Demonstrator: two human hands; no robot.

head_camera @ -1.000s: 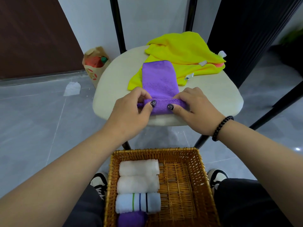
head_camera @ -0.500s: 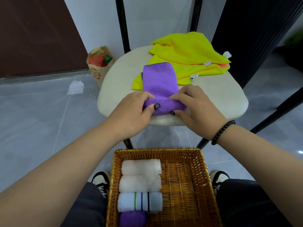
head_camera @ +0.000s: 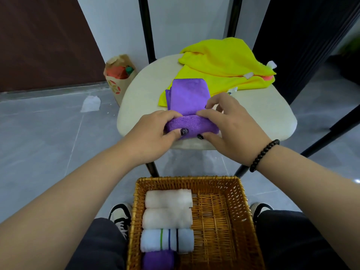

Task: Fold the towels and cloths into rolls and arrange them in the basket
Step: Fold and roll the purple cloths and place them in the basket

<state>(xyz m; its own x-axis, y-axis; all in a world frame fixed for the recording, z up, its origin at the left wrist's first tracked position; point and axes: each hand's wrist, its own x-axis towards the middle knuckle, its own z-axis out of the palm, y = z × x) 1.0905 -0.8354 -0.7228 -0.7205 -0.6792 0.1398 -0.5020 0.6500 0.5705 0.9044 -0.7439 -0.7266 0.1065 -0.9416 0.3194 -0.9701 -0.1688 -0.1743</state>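
- Rolling the purple cloth [head_camera: 188, 98] on the chair seat [head_camera: 268, 114], left hand [head_camera: 153, 131] and right hand [head_camera: 224, 123] both grip the roll.
- Soft and light, it probably loosens easily; hold both ends.

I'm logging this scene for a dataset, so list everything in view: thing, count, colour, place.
purple cloth: 1, purple, on the chair, half rolled
yellow towels: a pile, yellow, chair's far side
chair: 1, cream seat
basket: 1, brown wicker, on the lap
rolls: 4, two white, one striped, one purple, basket's left side
paper bag: 1, brown, on the floor
left hand: holds the roll
right hand: holds the roll
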